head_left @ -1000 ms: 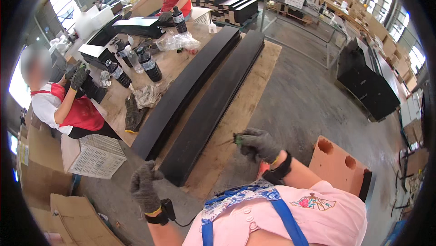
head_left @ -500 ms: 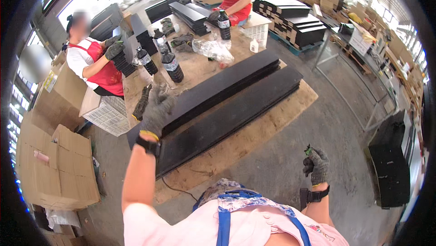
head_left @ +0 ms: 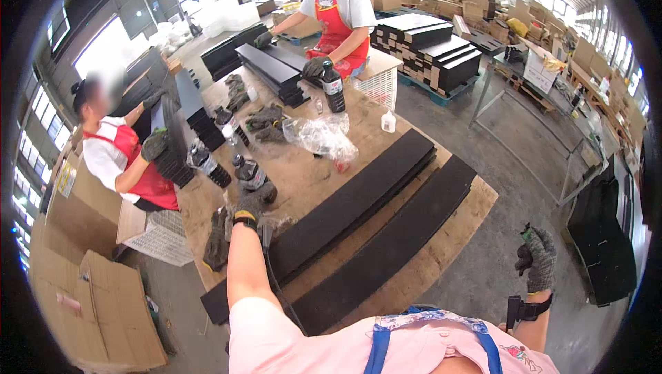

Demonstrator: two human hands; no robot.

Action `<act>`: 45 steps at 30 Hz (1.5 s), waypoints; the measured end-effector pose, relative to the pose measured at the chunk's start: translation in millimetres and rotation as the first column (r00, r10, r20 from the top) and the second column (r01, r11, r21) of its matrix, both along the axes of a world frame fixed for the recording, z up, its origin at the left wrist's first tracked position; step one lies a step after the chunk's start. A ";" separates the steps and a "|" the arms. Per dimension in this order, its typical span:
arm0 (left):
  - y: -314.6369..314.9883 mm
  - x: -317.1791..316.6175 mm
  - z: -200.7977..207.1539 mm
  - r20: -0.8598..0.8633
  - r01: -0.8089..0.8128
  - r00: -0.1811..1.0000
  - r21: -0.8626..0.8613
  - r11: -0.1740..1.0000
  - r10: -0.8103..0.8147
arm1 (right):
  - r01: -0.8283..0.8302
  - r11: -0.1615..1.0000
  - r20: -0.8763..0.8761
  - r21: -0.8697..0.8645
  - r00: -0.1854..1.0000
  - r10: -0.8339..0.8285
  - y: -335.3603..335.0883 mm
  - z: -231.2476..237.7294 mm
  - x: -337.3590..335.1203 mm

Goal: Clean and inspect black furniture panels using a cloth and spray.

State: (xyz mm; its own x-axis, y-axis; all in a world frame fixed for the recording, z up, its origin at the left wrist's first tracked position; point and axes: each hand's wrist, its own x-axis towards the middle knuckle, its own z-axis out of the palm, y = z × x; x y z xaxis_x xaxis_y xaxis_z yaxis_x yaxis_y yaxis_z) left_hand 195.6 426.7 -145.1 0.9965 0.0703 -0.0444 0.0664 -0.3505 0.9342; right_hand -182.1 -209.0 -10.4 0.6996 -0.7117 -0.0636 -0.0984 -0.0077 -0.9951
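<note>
My left hand (head_left: pixel 256 201), in a grey knit glove, is closed around the lower part of a dark plastic bottle (head_left: pixel 247 172) that stands on the table. My right hand (head_left: pixel 540 261), also gloved, hangs beyond the table's right side. Its fingers are curled, with a small dark green bit (head_left: pixel 527 232) at the tips, too small to name. Two stacks of long black boards lie in front of me, the farther stack (head_left: pixel 358 191) and the nearer stack (head_left: pixel 386 243). Loose dark gloves (head_left: pixel 216 239) lie left of my left forearm.
More dark bottles (head_left: pixel 334 89) and a crumpled clear plastic bag (head_left: pixel 318 138) are on the wooden table (head_left: pixel 469 212). Two people in red aprons handle black boards, one at the left, one at the far side. A metal frame (head_left: pixel 517 136) and black panels (head_left: pixel 603 243) stand right.
My left hand has moved from above the boards onto the dark bottle. My view has shifted so the table sits lower. My right hand keeps its curled shape beside the table.
</note>
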 end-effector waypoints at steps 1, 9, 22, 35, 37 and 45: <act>18.8 14.4 -16.5 -0.002 -0.009 1.000 0.011 1.000 0.009 | -0.030 1.000 0.004 -0.006 1.000 0.030 6.7 3.9 13.4; 5.7 11.8 -18.7 -0.049 -0.189 0.981 -0.070 0.979 0.186 | -0.286 0.958 -0.074 0.024 0.955 0.287 57.2 26.7 105.8; -154.1 -171.2 147.7 0.234 0.189 0.964 -0.934 0.303 0.122 | -0.846 0.084 0.436 0.527 0.354 0.827 115.7 22.0 218.6; -337.0 -241.7 115.0 0.175 0.053 0.900 -0.953 0.297 0.400 | -0.511 -0.684 0.757 0.521 -0.093 0.647 130.2 -20.0 239.3; -343.0 -251.1 122.8 0.145 0.033 0.905 -0.961 0.275 0.399 | -0.527 -0.649 0.741 0.548 -0.054 0.669 134.3 -13.7 226.9; -292.4 -256.4 123.2 0.375 0.200 0.890 -0.833 0.516 0.259 | -0.486 -0.610 0.662 0.627 -0.081 0.745 155.4 8.6 203.4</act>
State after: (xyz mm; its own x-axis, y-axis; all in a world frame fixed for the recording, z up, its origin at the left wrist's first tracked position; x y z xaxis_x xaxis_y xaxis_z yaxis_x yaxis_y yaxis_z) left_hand -60.8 134.2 -21.9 0.9193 0.2584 0.2969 -0.3936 0.5992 0.6972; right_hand 21.3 -53.6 -1.8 0.2336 0.9723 -0.0089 -0.8544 0.2009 -0.4792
